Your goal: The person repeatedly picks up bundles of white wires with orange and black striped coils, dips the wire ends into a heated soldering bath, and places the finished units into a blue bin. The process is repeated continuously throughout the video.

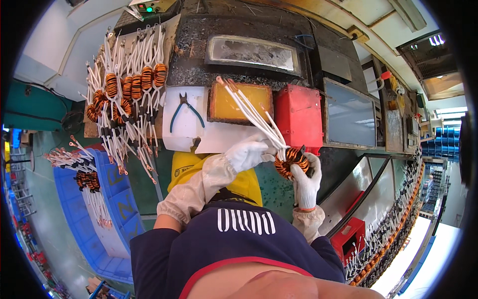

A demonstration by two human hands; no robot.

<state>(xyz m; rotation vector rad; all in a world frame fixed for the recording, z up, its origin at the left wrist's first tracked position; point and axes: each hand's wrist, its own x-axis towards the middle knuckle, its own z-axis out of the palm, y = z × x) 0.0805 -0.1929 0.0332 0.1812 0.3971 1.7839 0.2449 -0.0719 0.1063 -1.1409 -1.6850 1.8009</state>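
Note:
Both my hands wear white knitted gloves. A copper-wound ring coil (pixel 291 162) with dark bands is gripped in my right hand (pixel 307 178), its fingers wrapped round the right side. Long white sleeved leads (pixel 254 115) run from the coil up and to the left, ending in bare copper-coloured tips above a yellow block. My left hand (pixel 247 153) is closed round the leads near the coil; its fingertips are partly hidden. Pliers (pixel 185 111) with teal handles lie on white paper beyond my left forearm.
Finished-looking coils (pixel 135 87) with white leads pile up at the left of the bench. Ahead are the framed yellow block (pixel 241 115), a red box (pixel 298 117) and a metal-rimmed pot (pixel 252 54). A blue crate (pixel 94 219) stands lower left; coils line a rack (pixel 398 224) at right.

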